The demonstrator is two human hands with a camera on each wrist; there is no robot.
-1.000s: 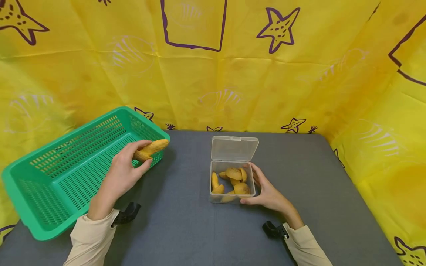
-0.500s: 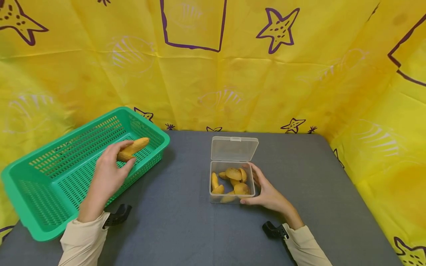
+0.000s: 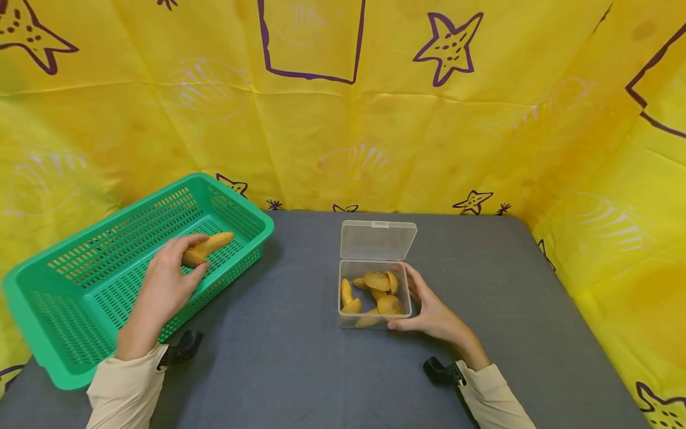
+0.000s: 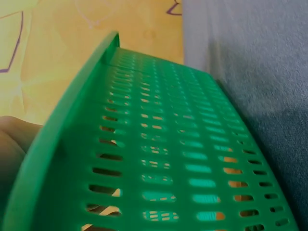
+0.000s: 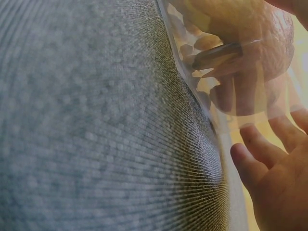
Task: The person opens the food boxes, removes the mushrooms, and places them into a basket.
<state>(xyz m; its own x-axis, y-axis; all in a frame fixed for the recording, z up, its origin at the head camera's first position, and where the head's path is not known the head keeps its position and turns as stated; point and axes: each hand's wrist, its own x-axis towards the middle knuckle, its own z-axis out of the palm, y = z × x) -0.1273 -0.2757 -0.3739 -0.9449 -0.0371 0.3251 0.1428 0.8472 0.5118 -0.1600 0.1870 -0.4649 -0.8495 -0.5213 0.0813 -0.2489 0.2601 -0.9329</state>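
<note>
My left hand pinches a yellow-brown mushroom by one end, over the right part of the green slotted basket. Its pale tip points right. In the left wrist view the basket's side wall hides most of the hand; only small patches show through the slots. On the right, my right hand holds a clear plastic box, thumb at the front corner and fingers along the right side. Several mushrooms lie in the box. Its hinged lid stands up at the back.
The basket takes up the table's left side, its long side slanting toward the back right. A grey cloth covers the table. Behind and to the right hangs a yellow curtain printed with starfish. Each wrist wears a black strap mount.
My left hand has moved left with the mushroom, from beside the basket's right end to over its inside, then slightly lower. The right hand and the box have stayed put.
</note>
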